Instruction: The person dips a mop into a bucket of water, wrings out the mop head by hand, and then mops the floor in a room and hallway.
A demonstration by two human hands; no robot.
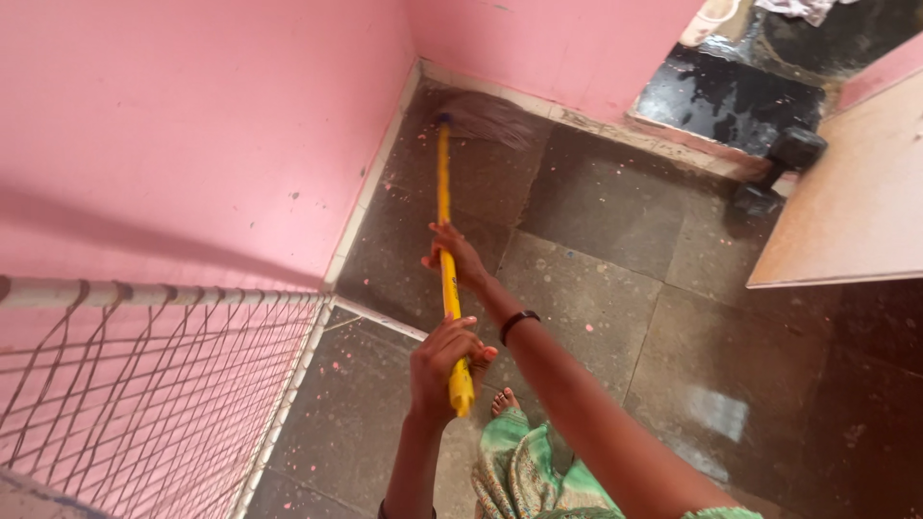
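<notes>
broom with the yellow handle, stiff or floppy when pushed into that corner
The handle looks straight under both hands, so probably stiff. The bristles fan out against the floor, so likely soft and bendy. Held far out in the right hand, it seems light.

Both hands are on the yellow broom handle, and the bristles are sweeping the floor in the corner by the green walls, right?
Not quite: the head view shows pink walls, not green. The rest holds. The left hand grips the yellow broom handle near its end, the right hand grips it further down, and the bristles meet the dark tiled floor in the corner.
</notes>
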